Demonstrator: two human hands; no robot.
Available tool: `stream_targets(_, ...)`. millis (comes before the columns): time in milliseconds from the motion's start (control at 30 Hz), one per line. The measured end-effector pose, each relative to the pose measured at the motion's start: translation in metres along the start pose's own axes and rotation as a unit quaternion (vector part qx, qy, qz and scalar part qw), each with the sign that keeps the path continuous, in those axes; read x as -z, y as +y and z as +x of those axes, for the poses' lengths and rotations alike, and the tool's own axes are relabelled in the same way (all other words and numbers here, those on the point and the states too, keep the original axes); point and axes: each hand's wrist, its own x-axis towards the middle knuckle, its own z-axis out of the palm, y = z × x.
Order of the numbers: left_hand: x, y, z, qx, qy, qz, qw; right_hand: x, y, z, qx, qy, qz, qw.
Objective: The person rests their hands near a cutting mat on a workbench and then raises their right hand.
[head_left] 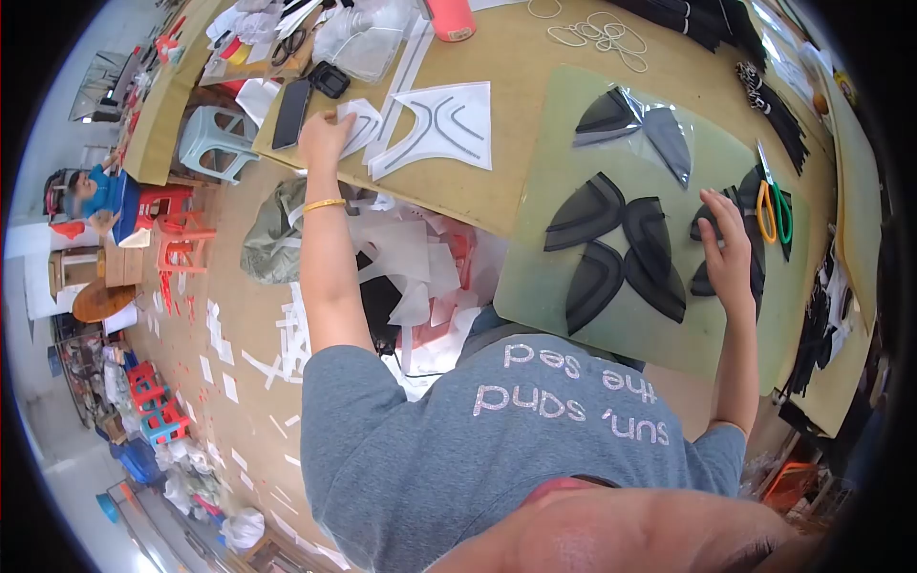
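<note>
My left hand (325,140) is at the table's left side, its fingers closed at the edge of a small white cut piece (364,131) with dark curved lines. A larger white piece (437,131) with similar curved lines lies beside it. My right hand (726,250), fingers stretched out, is over dark curved pieces (752,239) at the right of the green mat (535,291); the hand partly covers them. Several black curved, sheer-edged pieces (585,212) lie at the mat's middle. A clear-covered pair of dark pieces (666,143) lies above them.
Scissors (767,205) with orange and green handles lie right of my right hand. A phone (292,113) and a small black case (330,79) are near my left hand. White cord (602,35) and black strip bundles (772,115) lie farther back. A person (95,191) sits far left.
</note>
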Motion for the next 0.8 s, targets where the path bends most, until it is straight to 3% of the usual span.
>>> stream_targets(233, -0.01, -0.018, 0.02, 0.059, -0.005, -0.132, 0.989, 0.0, -0.051, 0.031, 0.062, 0.007, 0.043, 0.997)
stream_targets(433, 0.022, 0.01, -0.006, -0.039, 0.048, -0.292, 0.954, -0.003, -0.073, 0.039, 0.141, 0.018, 0.043, 0.989)
stream_targets(533, 0.055, 0.046, -0.03, -0.125, -0.078, -0.414, 0.898, 0.0, -0.082, 0.044, 0.141, 0.016, 0.078, 0.987)
stream_targets(633, 0.088, 0.123, -0.096, -0.188, -0.242, -0.441, 0.844, -0.006, -0.105, 0.064, 0.144, 0.006, 0.166, 0.976)
stream_targets(800, 0.077, 0.217, -0.179, -0.275, -0.431, -0.411, 0.755, -0.025, -0.132, 0.093, 0.155, 0.02, 0.219, 0.963)
